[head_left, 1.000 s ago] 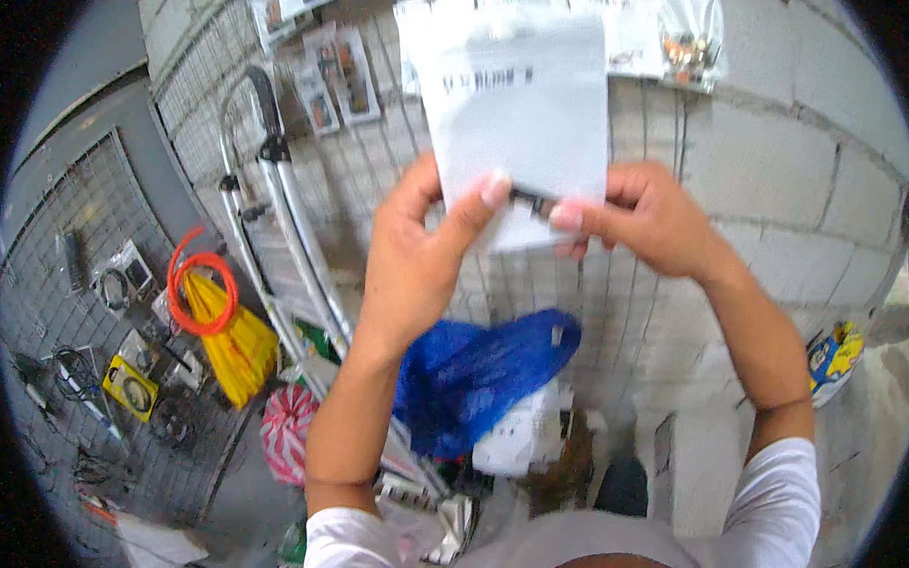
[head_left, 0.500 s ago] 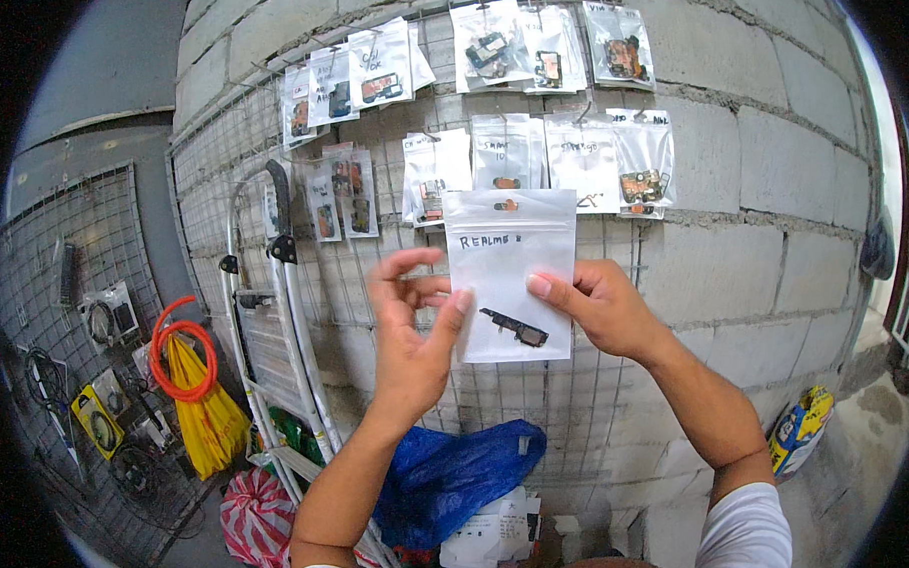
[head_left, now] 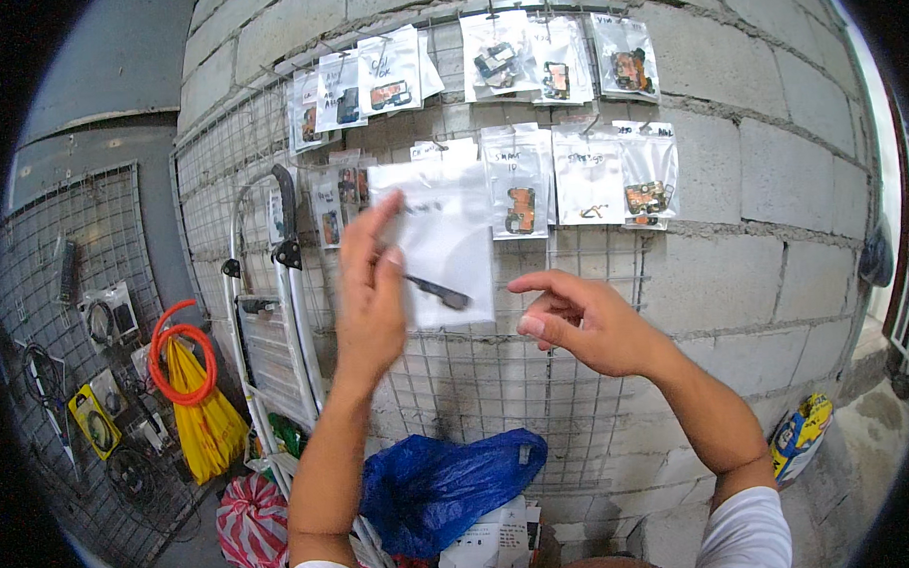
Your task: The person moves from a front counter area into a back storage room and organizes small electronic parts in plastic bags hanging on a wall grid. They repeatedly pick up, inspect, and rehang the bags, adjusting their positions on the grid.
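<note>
A white zip bag (head_left: 450,239) is pinched at its left edge between the thumb and fingers of my left hand (head_left: 370,287). It is slightly blurred and held upright in front of the wire grid, with a small black phone part (head_left: 441,292) showing through its lower half. To the right of the bag, apart from it, my right hand (head_left: 596,324) is empty, fingers loosely bent and spread from the thumb. Similar bags of phone parts hang on hooks behind, among them a clear one (head_left: 518,187) just right of the held bag, which partly covers others.
A folding ladder (head_left: 301,339) leans at the left. Below lie a blue plastic bag (head_left: 452,484), a red-striped bundle (head_left: 253,526) and a white box (head_left: 484,551). An orange hose (head_left: 184,366) and yellow bag (head_left: 204,428) hang on the left grid. The block wall (head_left: 786,177) stands behind.
The white bag has moved left and slightly up with my left hand, which now grips it. My right hand has let go of it and stays to the right.
</note>
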Tool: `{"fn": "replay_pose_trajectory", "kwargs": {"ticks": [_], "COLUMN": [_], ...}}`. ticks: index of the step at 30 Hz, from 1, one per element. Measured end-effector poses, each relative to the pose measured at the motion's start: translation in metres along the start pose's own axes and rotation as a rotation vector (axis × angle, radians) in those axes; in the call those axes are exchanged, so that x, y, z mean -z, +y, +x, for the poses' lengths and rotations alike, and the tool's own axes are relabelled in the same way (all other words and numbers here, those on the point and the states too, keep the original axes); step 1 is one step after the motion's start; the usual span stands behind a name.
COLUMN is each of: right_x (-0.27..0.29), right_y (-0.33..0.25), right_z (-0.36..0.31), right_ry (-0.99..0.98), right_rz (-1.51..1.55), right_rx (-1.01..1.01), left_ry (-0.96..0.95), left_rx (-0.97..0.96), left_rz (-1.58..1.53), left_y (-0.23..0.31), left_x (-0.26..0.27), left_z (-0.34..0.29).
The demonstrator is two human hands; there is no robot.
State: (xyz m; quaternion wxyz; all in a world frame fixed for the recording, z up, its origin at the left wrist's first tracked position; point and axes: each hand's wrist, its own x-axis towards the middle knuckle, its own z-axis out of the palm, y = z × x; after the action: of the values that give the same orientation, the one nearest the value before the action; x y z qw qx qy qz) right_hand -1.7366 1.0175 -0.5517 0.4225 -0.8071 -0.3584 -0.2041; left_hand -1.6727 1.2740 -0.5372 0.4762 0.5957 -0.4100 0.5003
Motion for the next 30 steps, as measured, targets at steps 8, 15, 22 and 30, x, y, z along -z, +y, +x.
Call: {"fn": "replay_pose_trajectory", "kwargs": {"ticks": [8, 15, 22, 30], "right_x": [0.019, 0.029, 0.047, 0.06], "right_y": [-0.003, -0.005, -0.001, 0.005], "right_z": [-0.024, -0.038, -0.067, -0.089], "right_ry": [-0.006, 0.044, 0.137, 0.267], "right_rz": [-0.221, -0.225, -0.252, -0.26], "right_rx": [-0.084, -0.136, -0.198, -0.264], "left_ry": [0.145, 0.143, 0.236, 0.144], "left_rx": [0.022, -0.073, 0.07, 0.22], "left_rz": [-0.07, 0.025, -0.288, -0.251], "left_y": [-0.065, -0.101, -0.1, -0.147], "left_x": [0.03, 0.022, 0.007, -0.017], "left_z": [0.083, 0.179, 0.251, 0.28]}}
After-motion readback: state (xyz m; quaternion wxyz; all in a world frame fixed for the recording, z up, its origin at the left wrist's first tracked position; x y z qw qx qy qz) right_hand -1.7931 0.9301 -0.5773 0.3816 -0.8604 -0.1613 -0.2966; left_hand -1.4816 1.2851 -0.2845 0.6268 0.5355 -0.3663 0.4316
